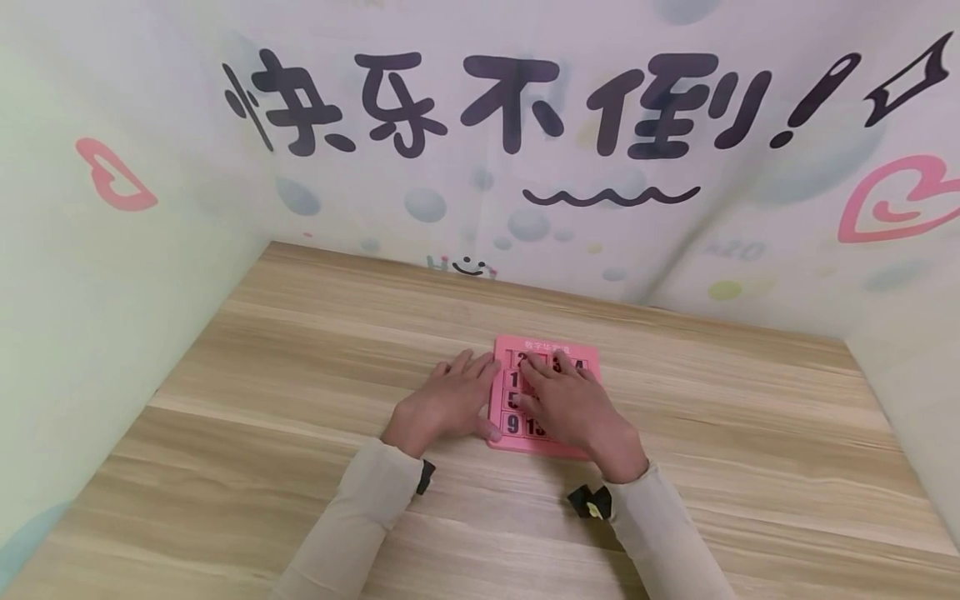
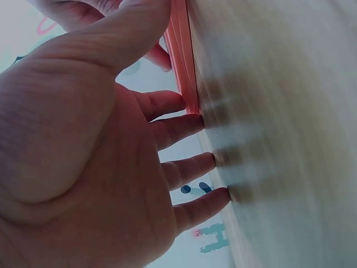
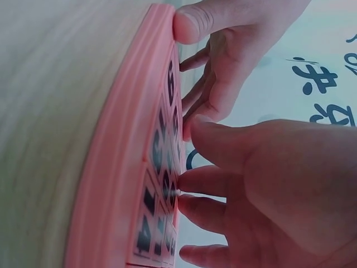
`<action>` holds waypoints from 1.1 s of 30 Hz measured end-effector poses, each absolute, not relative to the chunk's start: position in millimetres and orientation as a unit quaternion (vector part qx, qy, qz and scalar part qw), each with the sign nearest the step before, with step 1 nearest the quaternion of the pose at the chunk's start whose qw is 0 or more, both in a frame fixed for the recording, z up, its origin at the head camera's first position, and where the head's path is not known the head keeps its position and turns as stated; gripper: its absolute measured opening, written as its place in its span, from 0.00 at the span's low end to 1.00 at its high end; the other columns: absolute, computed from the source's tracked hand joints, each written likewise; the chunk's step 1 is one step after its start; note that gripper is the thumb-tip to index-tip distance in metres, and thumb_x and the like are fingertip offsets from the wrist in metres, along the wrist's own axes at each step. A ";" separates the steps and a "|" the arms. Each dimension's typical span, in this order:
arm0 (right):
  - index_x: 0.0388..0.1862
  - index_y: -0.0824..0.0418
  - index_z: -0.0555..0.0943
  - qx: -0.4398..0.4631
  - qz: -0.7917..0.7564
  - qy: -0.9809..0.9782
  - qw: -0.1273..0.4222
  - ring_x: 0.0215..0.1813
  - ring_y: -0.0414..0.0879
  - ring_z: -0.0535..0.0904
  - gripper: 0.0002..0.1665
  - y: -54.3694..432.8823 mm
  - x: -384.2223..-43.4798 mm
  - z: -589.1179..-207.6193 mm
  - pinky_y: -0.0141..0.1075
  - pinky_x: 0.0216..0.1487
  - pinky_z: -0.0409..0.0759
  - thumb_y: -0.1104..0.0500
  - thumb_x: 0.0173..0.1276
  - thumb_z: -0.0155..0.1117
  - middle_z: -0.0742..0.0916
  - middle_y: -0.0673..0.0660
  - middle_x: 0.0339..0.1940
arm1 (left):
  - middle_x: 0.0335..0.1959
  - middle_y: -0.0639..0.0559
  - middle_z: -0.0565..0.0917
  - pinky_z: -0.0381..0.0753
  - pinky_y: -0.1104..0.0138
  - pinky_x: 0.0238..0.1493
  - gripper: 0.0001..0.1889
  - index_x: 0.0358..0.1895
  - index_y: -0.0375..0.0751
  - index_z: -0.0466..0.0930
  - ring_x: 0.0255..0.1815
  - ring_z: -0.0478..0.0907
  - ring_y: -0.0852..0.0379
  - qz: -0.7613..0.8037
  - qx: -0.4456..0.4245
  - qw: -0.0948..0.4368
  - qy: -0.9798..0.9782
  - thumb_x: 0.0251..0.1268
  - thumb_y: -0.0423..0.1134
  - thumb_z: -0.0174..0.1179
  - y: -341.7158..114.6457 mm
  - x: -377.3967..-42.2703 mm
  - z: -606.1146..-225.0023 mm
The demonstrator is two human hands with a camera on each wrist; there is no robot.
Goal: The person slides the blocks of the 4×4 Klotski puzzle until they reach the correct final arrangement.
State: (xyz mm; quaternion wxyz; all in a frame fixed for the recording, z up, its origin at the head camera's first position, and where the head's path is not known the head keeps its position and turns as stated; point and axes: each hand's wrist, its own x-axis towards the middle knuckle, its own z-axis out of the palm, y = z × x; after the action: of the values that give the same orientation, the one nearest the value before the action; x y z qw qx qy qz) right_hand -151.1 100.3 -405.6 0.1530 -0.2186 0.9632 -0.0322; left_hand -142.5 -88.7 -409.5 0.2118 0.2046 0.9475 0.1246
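Note:
A pink sliding number puzzle lies flat on the table, its square tiles printed with black numbers. My left hand rests along its left side. In the left wrist view the fingers extend, some tips at the puzzle's edge and others on the tabletop; the thumb touches the near left corner. Over the tiles, my right hand has its fingertips on the upper middle part and its thumb by the left columns. The right wrist view shows these fingers fairly straight against the tiles. The right hand hides several tiles.
The wood-grain table surrounds the puzzle. Behind it hangs a pale printed cloth with large black characters, and pale walls stand at both sides. Dark bow-like pieces hang at the cuffs of both sleeves.

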 end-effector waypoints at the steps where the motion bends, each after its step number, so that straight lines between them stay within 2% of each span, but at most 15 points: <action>1: 0.78 0.54 0.61 -0.219 -0.031 0.963 0.153 0.80 0.64 0.52 0.36 100.5 -151.2 -405.1 0.64 0.74 0.56 0.41 0.78 0.49 0.62 0.54 0.80 | 0.82 0.46 0.49 0.50 0.45 0.78 0.53 0.80 0.40 0.48 0.82 0.41 0.41 0.124 0.204 0.213 0.947 0.58 0.60 0.66 -88.8 -142.5 -409.3; 33: 0.78 0.56 0.62 -0.223 -0.036 0.959 0.169 0.79 0.67 0.51 0.36 114.8 -152.9 -398.4 0.67 0.72 0.58 0.41 0.79 0.47 0.62 0.57 0.80 | 0.82 0.46 0.49 0.50 0.45 0.78 0.53 0.80 0.41 0.48 0.82 0.41 0.42 0.132 0.200 0.210 0.948 0.58 0.60 0.67 -89.1 -143.3 -411.8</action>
State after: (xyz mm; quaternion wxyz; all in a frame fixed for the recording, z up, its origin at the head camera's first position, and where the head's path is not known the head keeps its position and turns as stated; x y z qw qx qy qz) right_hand -152.9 114.8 -398.4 0.1691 -0.2226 0.9594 -0.0364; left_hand -143.3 -89.1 -411.8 0.2105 0.1995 0.9478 0.1323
